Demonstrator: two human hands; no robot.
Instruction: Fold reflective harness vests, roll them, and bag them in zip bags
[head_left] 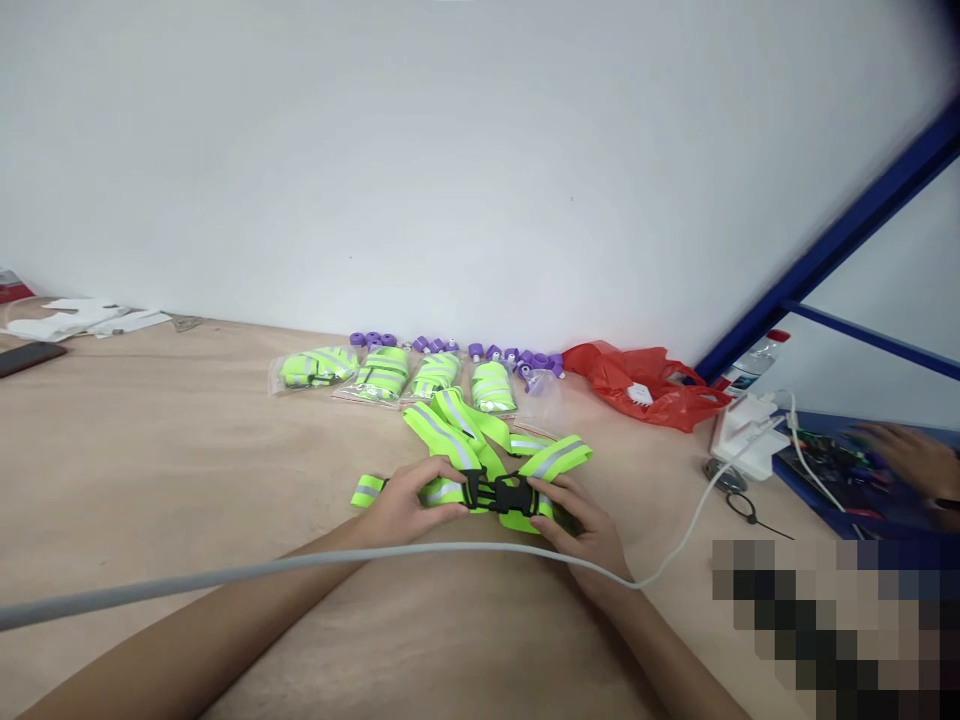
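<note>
Near the middle of a pale wooden worktop (187,470), close to the person's body, lies a neon-green reflective strap (450,425) with silver bands. Its black buckle (499,493) sits between the two hands.

The left hand (405,505) has its fingers closed on the strap just left of the buckle. The right hand (581,530) has its fingers closed on the strap at the buckle's right end. Gripping on both sides seems to keep the buckle flat and steady against the wood. The rest of the strap fans out loosely behind the buckle, away from the person, with one short end poking out to the left.

Just behind the loose strap, four clear bags of folded straps (382,373) lie side by side in a row near the wall. This looks like a way of keeping packed ones apart from the open one. Small purple pieces (517,356) line the foot of the wall behind them. A crumpled red plastic bag (645,385) lies to their right.

A white cable (300,565) crosses over both forearms and runs to a white charger (742,432) at the right. Beyond it, another person's hand (907,455) rests on a blue tray under a blue metal frame (832,245). Far left are a dark phone (26,357) and some white papers (82,318).
</note>
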